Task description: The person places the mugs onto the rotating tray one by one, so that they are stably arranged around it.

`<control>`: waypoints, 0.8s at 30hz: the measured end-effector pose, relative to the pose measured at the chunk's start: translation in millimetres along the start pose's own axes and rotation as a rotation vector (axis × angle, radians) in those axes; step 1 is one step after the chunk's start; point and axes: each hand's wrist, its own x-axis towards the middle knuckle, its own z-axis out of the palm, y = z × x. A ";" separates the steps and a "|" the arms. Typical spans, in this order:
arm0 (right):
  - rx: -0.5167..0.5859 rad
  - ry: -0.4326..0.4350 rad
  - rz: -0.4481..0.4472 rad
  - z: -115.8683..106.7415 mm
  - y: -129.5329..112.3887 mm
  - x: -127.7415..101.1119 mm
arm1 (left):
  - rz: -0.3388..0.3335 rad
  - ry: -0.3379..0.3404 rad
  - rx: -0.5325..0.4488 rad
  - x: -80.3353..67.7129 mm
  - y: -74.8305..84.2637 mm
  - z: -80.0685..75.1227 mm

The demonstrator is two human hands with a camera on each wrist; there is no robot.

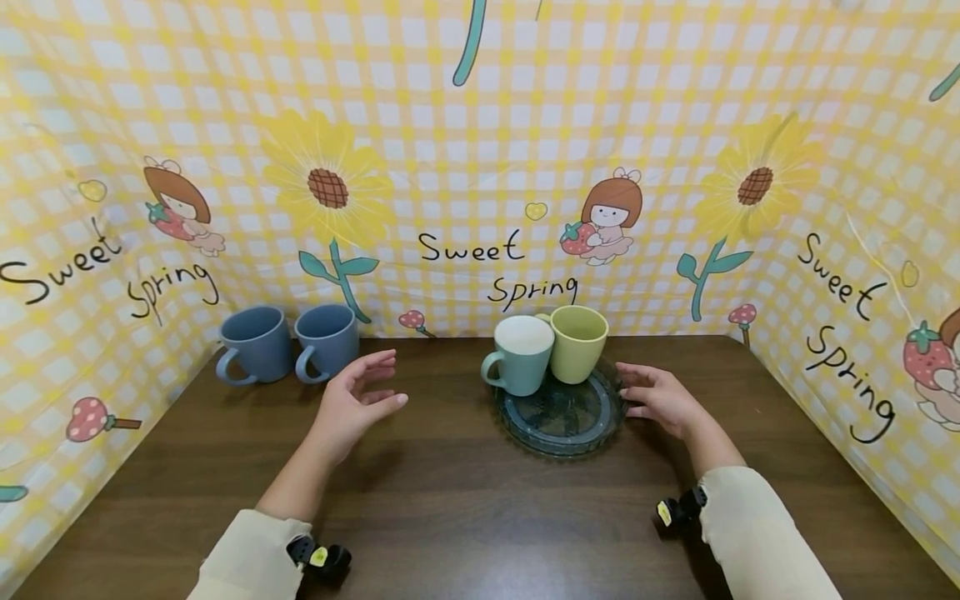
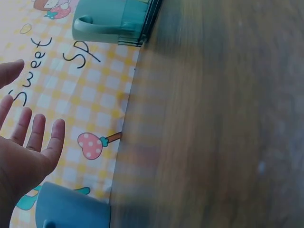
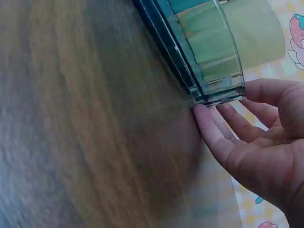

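A round, dark see-through tray (image 1: 558,437) with a raised rim stands on the table. On it, side by side, are a pale teal mug (image 1: 521,367) with a whitish top and a yellow-green mug (image 1: 579,346). My right hand (image 1: 660,400) is at the tray's right side; in the right wrist view its fingertips (image 3: 204,116) meet the tray wall (image 3: 221,90) near the bottom edge. My left hand (image 1: 356,408) hovers over the table with fingers spread and nothing in it. Behind it, on the left, stand two blue mugs (image 1: 255,342) (image 1: 327,337), handles turned left.
The dark brown wooden table (image 1: 465,517) ends at a yellow checked cloth (image 1: 465,167) hung at the back and both sides. Its print shows sunflowers, lettering and strawberries. Black wrist cameras (image 1: 318,560) sit at both cream sleeves (image 1: 251,558).
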 end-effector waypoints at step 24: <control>0.017 0.074 -0.007 9.9 3.6 -8.5 | 0.068 0.103 0.067 -16.0 7.0 -36.3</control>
